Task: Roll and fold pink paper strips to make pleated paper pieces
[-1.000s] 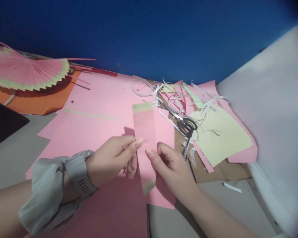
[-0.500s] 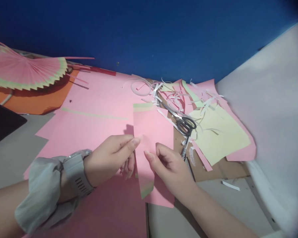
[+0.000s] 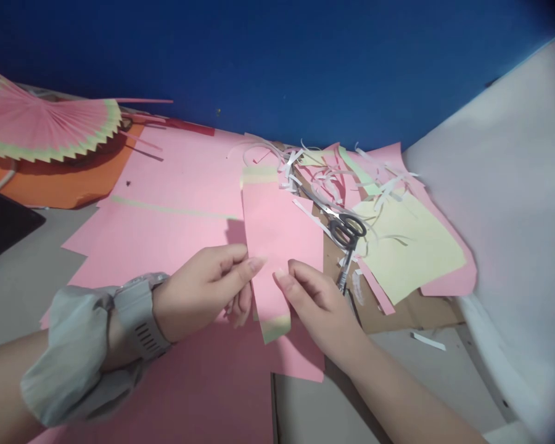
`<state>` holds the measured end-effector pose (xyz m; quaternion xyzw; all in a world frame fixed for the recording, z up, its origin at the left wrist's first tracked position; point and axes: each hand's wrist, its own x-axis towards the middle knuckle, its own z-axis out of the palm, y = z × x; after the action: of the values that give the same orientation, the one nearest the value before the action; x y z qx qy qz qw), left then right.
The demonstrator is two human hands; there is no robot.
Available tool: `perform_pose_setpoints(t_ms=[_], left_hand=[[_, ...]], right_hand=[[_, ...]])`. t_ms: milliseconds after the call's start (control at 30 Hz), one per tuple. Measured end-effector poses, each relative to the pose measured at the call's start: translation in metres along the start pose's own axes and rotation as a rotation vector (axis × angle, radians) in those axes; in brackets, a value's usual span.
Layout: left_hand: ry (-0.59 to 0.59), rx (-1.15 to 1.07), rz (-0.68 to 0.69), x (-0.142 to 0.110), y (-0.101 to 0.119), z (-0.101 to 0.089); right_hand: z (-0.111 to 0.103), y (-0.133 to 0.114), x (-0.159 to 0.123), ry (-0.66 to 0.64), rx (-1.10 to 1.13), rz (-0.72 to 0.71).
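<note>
Between my two hands is a folded strip of pink paper (image 3: 267, 228) with yellow and green bands across its far and near ends. My left hand (image 3: 217, 280) pinches its left edge between thumb and fingers. The opposite edge is pinched by my right hand (image 3: 321, 302), thumb on top. The strip's near end curls toward me. Beneath it lie large sheets of pink paper (image 3: 185, 179), one with a thin green stripe. To the right, black-handled scissors (image 3: 346, 230) rest on brown cardboard (image 3: 425, 317).
A pleated pink paper fan (image 3: 50, 126) with a green and yellow edge sits at the left over orange paper (image 3: 69, 188). Paper scraps (image 3: 328, 179) and a pale yellow sheet (image 3: 411, 246) lie right. A blue wall (image 3: 277, 61) rises behind; a dark flat object (image 3: 7, 222) is left.
The strip has tilted and its far end has shifted away from me, showing more of the yellow bands. Both hands still pinch its edges; the right thumb has moved slightly up.
</note>
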<state>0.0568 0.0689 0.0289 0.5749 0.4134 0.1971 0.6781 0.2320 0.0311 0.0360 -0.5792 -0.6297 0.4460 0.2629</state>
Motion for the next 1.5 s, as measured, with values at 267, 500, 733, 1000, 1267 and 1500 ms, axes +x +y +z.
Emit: perform_pose_setpoints(t_ms=[267, 500, 733, 1000, 1267, 1500], left_hand=[[0.021, 0.032, 0.004, 0.0017, 0.0034, 0.0008], [0.099, -0.019, 0.036, 0.0017, 0.0016, 0.0004], [0.185, 0.032, 0.098, 0.0022, 0.0009, -0.0005], [0.220, 0.066, 0.137, 0.0015, -0.0004, -0.0001], [0.275, 0.138, 0.144, 0.0014, 0.0005, -0.0001], [0.262, 0.104, 0.124, 0.0005, 0.0006, -0.0004]], right_hand=[[0.0038, 0.0021, -0.0016, 0.034, -0.002, -0.005], [0.0033, 0.0016, -0.0027, 0.054, 0.024, 0.000], [-0.0001, -0.0006, -0.0001, -0.059, 0.184, 0.089], [-0.0003, -0.0010, 0.0006, -0.156, 0.381, 0.196], [-0.0021, -0.0024, 0.0023, -0.193, 0.364, 0.243], [-0.0003, 0.0009, 0.0009, -0.194, 0.374, 0.240]])
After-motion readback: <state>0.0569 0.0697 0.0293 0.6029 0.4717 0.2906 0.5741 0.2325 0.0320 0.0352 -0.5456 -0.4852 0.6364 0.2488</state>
